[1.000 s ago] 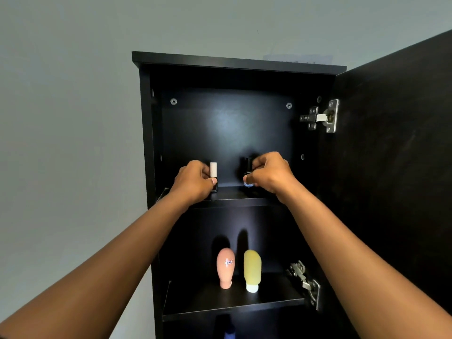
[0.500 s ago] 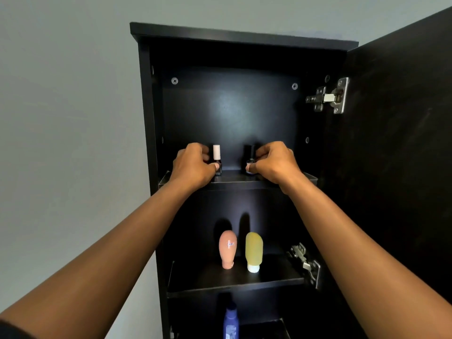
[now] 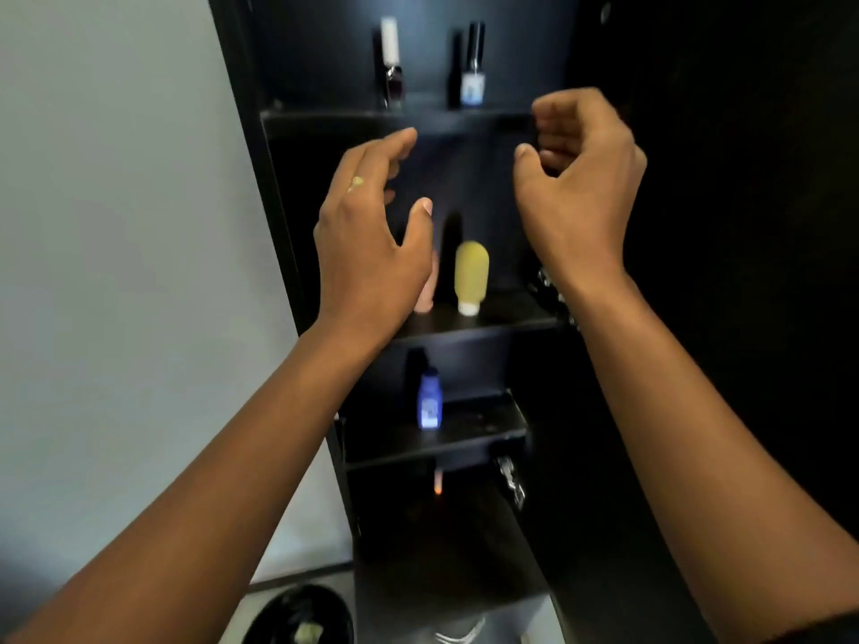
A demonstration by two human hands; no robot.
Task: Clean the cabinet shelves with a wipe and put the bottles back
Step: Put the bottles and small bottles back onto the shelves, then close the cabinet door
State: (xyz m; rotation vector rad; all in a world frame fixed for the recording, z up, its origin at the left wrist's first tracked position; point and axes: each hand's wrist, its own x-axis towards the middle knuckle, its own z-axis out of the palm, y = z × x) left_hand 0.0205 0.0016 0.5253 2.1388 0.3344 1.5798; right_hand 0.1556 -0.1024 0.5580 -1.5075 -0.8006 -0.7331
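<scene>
Two small nail-polish bottles stand on the top shelf [image 3: 325,117] of the black cabinet: a dark one with a white cap [image 3: 391,62] and a pale blue one with a black cap [image 3: 473,67]. My left hand [image 3: 372,239] hangs in front of the middle shelf, fingers relaxed, holding nothing. My right hand [image 3: 581,178] is beside it, fingers loosely curled and empty. A yellow tube [image 3: 471,276] stands on the middle shelf; a pink tube [image 3: 425,299] next to it is mostly hidden by my left hand. A blue bottle [image 3: 429,399] stands on the lower shelf.
The cabinet door [image 3: 743,225] stands open at the right, with a metal hinge [image 3: 511,481] low on its inner edge. A black bin [image 3: 297,615] with something pale inside sits on the floor at the bottom left. A grey wall fills the left.
Both hands have let go of the two nail-polish bottles and pulled back down from the top shelf. The view has tilted downward, showing the lower shelves and floor.
</scene>
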